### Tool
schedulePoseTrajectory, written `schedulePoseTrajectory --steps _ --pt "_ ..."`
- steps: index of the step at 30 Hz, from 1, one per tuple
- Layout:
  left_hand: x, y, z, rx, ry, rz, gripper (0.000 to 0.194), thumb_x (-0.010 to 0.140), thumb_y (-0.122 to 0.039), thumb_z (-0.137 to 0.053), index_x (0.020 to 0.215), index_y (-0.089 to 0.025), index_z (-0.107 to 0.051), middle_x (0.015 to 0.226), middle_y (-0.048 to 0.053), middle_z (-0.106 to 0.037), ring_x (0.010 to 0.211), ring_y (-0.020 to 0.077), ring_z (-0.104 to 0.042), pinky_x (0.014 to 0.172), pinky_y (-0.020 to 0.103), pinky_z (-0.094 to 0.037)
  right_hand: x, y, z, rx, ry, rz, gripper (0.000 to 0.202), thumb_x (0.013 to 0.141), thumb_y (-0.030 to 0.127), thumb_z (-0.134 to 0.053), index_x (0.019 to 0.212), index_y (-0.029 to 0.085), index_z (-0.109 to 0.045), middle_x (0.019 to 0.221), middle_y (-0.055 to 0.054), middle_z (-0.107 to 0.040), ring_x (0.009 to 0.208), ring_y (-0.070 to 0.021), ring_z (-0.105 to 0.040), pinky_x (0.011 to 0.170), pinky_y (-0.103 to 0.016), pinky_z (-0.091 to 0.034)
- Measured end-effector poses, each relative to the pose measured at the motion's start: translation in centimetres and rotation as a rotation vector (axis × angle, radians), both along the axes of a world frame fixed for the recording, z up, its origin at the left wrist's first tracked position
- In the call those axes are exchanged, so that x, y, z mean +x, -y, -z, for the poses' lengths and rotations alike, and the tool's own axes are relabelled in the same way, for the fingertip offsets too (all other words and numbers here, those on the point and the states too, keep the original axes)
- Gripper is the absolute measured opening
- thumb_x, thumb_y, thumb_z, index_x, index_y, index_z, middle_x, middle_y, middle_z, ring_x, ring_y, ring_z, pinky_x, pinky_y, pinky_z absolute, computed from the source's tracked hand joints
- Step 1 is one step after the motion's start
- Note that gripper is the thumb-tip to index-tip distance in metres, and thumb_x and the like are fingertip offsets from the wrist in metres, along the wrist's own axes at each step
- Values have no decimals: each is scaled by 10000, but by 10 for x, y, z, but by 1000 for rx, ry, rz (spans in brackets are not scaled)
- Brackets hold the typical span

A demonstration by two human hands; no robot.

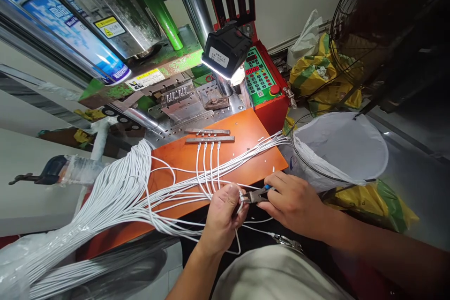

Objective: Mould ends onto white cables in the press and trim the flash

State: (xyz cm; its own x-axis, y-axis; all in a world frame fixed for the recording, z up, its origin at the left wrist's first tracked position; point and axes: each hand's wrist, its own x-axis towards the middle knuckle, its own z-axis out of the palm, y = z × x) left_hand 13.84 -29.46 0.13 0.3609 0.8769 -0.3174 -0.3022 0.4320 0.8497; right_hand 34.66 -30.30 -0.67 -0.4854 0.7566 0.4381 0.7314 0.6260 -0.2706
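Note:
My left hand [225, 213] is closed around white cable ends, pinching them between thumb and fingers. In my right hand [293, 201] is a pair of cutting pliers [256, 195] with blue on the handles. The pliers' jaws meet the small white piece at my left fingertips; its exact shape is too small to make out. Beyond my hands, several white cables [212, 168] run up to a metal bar [210, 139] on the orange board [242, 126]. A second metal bar [207, 131] lies just behind it.
A thick bundle of white cables [116, 187] spreads over the board's left side. Behind stands a press with a metal mould [181, 98], a lamp [225, 51] and a red control box [272, 112]. A white-lined hoop bin [341, 145] stands at the right, near yellow bags [312, 72].

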Motion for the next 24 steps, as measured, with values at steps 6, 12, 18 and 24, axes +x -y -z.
schedulePoseTrajectory --steps 6,12,18,24 --pt "1 4 -3 -12 -19 -26 492 987 -578 -659 747 -170 -527 570 -62 -427 430 28 -209 421 190 -144 4 -3 -7 24 15 -54 364 1074 337 -557 741 194 -592 814 -47 -592 754 -194 -481 634 -350 -283" --pt "2 9 -6 -63 -81 -26 524 982 -626 -637 746 -174 -515 554 -68 -388 445 36 -194 437 200 -117 6 -3 -6 -27 19 -103 423 1095 361 -518 717 187 -589 757 -35 -581 680 -170 -465 585 -353 -221" --pt "1 9 0 63 -81 -72 537 985 -616 -638 708 -171 -523 566 -51 -389 463 53 -226 450 224 -134 6 -7 -1 -339 -176 -106 491 1144 378 -372 748 174 -580 715 -8 -576 611 -130 -473 603 -322 -269" --pt "-4 10 19 296 -182 -190 477 1014 -571 -622 752 -173 -584 665 -4 -501 561 99 -387 497 228 -273 -8 14 -2 -415 -166 22 463 1137 406 -400 802 190 -634 860 -31 -611 760 -166 -555 639 -321 -300"
